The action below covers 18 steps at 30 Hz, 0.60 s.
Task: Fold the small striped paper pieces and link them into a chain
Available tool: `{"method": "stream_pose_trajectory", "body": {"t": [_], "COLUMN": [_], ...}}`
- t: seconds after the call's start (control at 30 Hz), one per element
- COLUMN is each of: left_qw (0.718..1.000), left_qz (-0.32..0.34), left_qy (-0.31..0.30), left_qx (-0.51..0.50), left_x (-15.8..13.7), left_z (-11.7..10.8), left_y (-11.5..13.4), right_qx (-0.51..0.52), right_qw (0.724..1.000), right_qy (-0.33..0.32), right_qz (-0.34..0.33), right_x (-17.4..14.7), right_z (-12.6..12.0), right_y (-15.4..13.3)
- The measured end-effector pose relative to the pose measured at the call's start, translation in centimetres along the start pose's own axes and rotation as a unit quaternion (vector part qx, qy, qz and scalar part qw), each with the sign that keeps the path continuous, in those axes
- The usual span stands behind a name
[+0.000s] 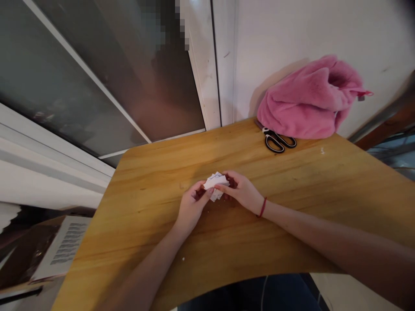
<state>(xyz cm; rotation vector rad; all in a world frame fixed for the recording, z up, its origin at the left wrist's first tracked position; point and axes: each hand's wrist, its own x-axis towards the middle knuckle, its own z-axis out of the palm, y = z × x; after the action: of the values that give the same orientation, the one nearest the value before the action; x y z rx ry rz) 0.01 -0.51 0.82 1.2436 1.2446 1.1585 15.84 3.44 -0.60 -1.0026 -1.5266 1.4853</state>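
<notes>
A small white folded paper [216, 183] with bluish marks is held between both hands over the middle of the wooden table [155, 172]. My left hand [192, 202] grips its left side, thumb on the near face and the other fingers partly hidden behind. On the right edge, my right hand [241, 190] pinches it with the thumb laid across the front; a red string bracelet circles that wrist. Several uneven points of paper stick out at the top and bottom of the piece.
Black-handled scissors [275, 140] lie by the wall, blades hidden under a pink plush bag [304, 101]. Tiny white scraps [322, 150] dot the tabletop. A dark glass panel [129, 65] borders the far left. Below the left edge is a cardboard box [48, 224] with a printed sheet [65, 246].
</notes>
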Motion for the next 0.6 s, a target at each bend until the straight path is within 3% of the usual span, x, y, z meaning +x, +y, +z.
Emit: {"method": "stream_pose_trajectory", "body": {"t": [0.2,0.37,0.6], "left_qw": [0.999,0.999,0.999], "left_qz": [0.010,0.014,-0.015], "left_qy": [0.014,0.006,-0.037], "left_qx": [0.044,0.051,-0.025], "left_x": [-0.04,-0.02,0.05], "left_z": [-0.02,-0.09,0.40], "left_y": [0.07,0.06,-0.20], "right_qx": [-0.071,-0.053,-0.090], "right_qw": [0.997,0.997,0.993], "right_qy": [0.022,0.013,0.048], "right_qz": [-0.033,-0.053,-0.066], "right_x": [-0.16,-0.31,-0.29], "right_z": [0.11,0.08,-0.12], "right_y": [0.18,-0.03,-0.32]}}
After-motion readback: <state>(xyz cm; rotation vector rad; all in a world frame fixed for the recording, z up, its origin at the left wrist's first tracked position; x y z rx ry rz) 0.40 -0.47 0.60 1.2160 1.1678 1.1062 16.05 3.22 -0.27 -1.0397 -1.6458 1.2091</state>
